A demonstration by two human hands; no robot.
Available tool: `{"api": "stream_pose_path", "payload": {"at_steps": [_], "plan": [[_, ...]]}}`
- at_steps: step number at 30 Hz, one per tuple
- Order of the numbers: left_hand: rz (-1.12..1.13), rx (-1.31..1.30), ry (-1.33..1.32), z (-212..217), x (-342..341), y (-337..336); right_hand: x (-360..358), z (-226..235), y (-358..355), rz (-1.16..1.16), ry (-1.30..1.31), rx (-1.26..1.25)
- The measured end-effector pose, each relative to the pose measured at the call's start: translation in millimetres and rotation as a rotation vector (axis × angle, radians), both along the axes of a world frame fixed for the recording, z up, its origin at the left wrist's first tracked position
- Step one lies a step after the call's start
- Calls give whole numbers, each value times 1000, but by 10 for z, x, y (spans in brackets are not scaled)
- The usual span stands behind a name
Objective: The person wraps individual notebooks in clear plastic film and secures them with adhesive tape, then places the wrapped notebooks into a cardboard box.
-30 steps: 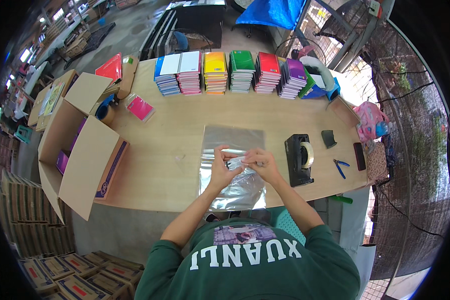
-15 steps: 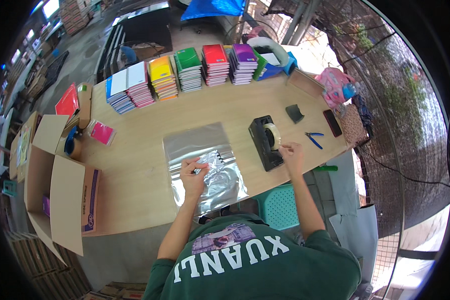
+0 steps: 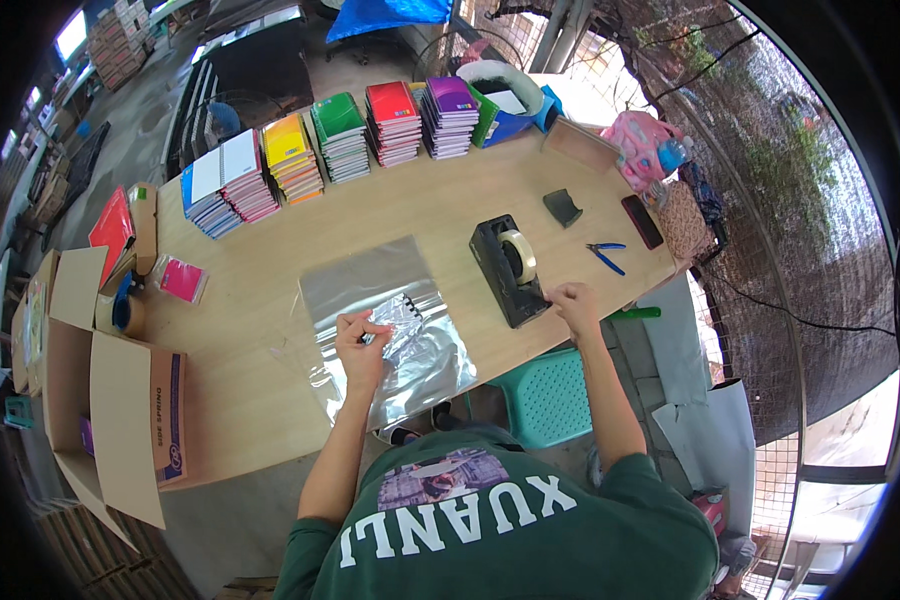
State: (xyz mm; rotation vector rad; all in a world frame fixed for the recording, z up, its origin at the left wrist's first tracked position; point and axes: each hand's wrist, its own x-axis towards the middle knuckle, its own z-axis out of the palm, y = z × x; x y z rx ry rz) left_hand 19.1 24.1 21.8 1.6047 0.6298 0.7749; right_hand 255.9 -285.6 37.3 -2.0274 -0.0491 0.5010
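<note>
On the worktop [image 3: 240,350], near edge: clear plastic sheeting [image 3: 370,265] lies flat and glossy in front of me.
Clear-wrapped packet [image 3: 402,325]: rests on top of the sheeting, right of my left fingers; a dark spiral binding shows along its far right side.
Left grip [image 3: 358,345]: closed to a pinch, fingers curled against the thumb; I have hold of the packet at its left end.
Right grip [image 3: 575,308]: thumb and forefinger drawn together at the near right end of the tape dispenser [image 3: 497,270]; I cannot tell whether a strip of tape sits between them, nor whether they touch the dispenser.
Tape roll [image 3: 519,255]: pale, seated upright in the black dispenser body, right of the sheeting.
Right-hand area: a dark curved piece [image 3: 562,207], blue-handled pliers [image 3: 607,258] and a phone [image 3: 642,221] lie apart from one another, beyond my right grip.
Far edge: notebooks stand in stacks; from the left, blue [image 3: 205,200], pink [image 3: 253,193], yellow [image 3: 292,160], green [image 3: 340,135], red [image 3: 393,120], purple [image 3: 450,115].
Left-hand area: an open carton [image 3: 120,390] stands at the worktop's left end; a flat pink packet [image 3: 181,279] lies beyond it.
Below the near edge: a green stool [image 3: 550,395], perforated seat, between my forearms.
</note>
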Motion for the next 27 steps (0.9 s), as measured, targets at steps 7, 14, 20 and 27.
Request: {"api": "stream_pose_path", "payload": {"at_steps": [7,14,20,27], "plan": [[28,45,-16,-22,-21,-19,-740,-792,-255,-550,782,730],[52,115,-4,40,-77,-46,-1464,380,1188,153,324,648],[42,119,-17,132,-45,-109,-1507,220,1742,396,-92,61],[-206,-90,-34,-9,-107,207,-1671,-411,1761,215,74,192]]}}
